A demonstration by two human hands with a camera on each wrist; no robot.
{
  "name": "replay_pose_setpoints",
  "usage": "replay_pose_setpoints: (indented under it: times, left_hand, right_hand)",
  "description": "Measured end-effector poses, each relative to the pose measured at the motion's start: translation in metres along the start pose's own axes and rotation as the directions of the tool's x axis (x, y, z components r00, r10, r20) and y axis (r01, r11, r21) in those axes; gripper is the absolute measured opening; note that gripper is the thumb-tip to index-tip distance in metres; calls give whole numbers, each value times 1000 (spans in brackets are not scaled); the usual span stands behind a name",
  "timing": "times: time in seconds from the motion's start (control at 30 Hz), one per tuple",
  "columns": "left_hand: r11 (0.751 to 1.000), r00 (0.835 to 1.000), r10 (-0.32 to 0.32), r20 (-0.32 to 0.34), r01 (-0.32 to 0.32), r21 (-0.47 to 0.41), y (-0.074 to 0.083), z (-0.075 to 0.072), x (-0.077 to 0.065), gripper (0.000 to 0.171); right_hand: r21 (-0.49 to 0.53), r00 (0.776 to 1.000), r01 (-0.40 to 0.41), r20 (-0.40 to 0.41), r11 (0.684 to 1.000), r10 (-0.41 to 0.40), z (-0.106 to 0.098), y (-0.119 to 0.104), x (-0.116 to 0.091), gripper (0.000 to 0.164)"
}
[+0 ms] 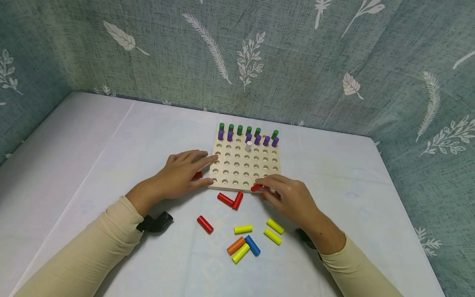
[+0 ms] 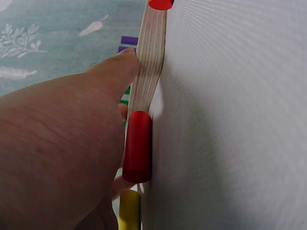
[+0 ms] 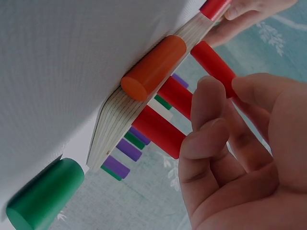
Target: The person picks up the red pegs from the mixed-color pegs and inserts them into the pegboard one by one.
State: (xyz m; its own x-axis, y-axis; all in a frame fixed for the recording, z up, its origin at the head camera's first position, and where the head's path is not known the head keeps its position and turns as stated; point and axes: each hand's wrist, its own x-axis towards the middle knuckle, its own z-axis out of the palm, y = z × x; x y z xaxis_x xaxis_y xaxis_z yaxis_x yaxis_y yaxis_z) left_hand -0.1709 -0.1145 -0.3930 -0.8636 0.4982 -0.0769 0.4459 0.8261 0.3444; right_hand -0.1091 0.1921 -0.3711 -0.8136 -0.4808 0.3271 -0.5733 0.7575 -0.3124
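Red peg (image 3: pixel 209 63), long axis slanting, one end toward pegboard (image 1: pixel 231 176), right fingers (image 3: pixel 209 103) pinching it, left fingers (image 1: pixel 205 161) spread

Screened-off table (image 1: pixel 356 214) in a place of unclear kind.
Grey-green fabric (image 1: pixel 297 70) printed with white leaves hangs behind and along both sides of the pale, cloth-covered table.

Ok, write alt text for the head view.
A person's right hand pinches a red peg at the near edge of a wooden board; the left hand is at the board's left edge. Green pegs and purple pegs stand in the far rows, a white peg just nearer. Loose pegs, red, yellow, orange and blue, lie on the table.
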Motion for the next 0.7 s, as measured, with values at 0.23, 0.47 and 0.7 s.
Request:
replay_pose_setpoints:
  times: [0.23,0.47,0.7]
  left_hand:
    - [1000,1000,-2,0,2,4,0,0,1,76]
    - [1000,1000,2,3,-2,12,1,-2,2,75]
    - [1000,1000,-3,7,3,9,2,-2,0,76]
  right_hand:
    - [-1,1000,-25,10,1000,25,0,-1,0,32]
    - [-11,1000,-29,2,1000,29,-2,-1,2,30]
    - [-11,1000,-19,6,1000,19,-1,-1,2,29]
